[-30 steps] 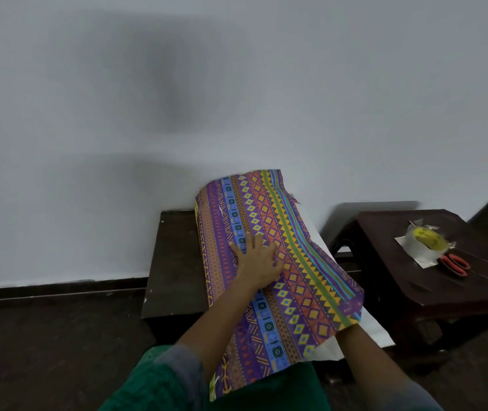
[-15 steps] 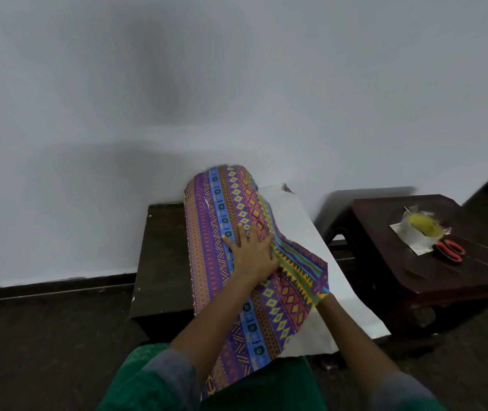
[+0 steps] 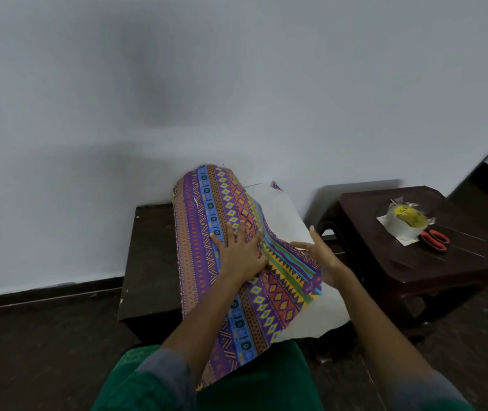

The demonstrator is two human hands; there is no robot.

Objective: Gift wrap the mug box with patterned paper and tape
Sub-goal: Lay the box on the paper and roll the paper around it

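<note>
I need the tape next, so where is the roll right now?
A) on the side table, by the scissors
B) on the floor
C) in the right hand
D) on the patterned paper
A: the tape sits on the side table next to the red scissors, clear of both hands.

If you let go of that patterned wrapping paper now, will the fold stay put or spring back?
Probably springs back. The purple patterned wrapping paper arches in a soft curve with no sharp crease and lies flat only under the left hand. It looks thin and floppy, its near end drooping off the dark wooden table. The right hand touches its loose edge.
</note>
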